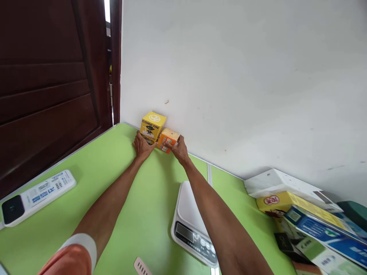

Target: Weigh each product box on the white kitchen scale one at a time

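Against the wall at the far edge of the green table stands a yellow box (149, 128) with "COME ON" printed on it. My left hand (143, 146) grips its lower part, thumb at the front right and fingers at the left side. Close beside it on the right is a smaller orange box (166, 140) with a pale top. My right hand (179, 149) is closed around the orange box from its right side, fingers partly hidden. Both boxes stand upright. A white kitchen scale (192, 223) lies nearer to me, partly covered by my right forearm.
A white device with a dark screen (38, 198) lies at the left edge. Several boxes, among them a white box (286, 185) and a blue box (329, 236), are piled at the right. A pink strap (142, 266) lies at the front. A brown door (48, 76) borders the left.
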`<state>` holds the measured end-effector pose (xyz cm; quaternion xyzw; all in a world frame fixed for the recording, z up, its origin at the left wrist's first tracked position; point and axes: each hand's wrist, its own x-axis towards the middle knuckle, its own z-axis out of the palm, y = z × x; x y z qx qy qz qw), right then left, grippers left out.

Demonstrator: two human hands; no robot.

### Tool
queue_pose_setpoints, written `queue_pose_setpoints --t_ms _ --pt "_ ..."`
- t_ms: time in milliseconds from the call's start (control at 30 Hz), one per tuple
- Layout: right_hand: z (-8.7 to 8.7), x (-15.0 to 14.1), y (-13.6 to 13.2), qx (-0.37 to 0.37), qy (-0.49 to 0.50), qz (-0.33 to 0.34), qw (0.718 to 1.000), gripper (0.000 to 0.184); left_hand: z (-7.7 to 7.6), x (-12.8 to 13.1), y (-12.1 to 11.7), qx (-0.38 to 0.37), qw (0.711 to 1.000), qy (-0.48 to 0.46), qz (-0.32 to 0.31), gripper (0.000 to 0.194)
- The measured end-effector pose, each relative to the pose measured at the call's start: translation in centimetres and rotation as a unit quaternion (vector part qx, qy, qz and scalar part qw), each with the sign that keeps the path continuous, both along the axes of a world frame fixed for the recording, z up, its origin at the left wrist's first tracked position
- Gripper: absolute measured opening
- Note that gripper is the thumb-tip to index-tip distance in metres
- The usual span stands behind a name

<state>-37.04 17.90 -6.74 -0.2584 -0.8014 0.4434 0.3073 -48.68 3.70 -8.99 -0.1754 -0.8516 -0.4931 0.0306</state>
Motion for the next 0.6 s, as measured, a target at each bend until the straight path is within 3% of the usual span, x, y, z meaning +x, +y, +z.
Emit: queue_pose_setpoints --t_ms 100,267,433,600 --pt "-0.5 -0.6 -0.3 -0.098 0.025 -0.024 0.995 0.083 0.1 0.0 0.2 -0.032 0.999 0.011 0.014 0.090" --pt "0.4 0.6 -2.0 -0.066 -0.053 -0.081 0.993 0.065 0.2 0.7 -1.3 -0.052 0.998 0.019 0.018 0.080" --pt "1.6 3.4 -5.7 -0.036 -0.094 -0.069 0.993 0.060 0.2 3.3 -5.4 -0.051 0.998 0.021 0.034 0.077" --pt "2.2 6.3 -10.5 -0.057 -0.089 -0.035 0.994 0.056 0.2 6.3 -10.9 -0.054 0.998 0.018 0.041 0.079"
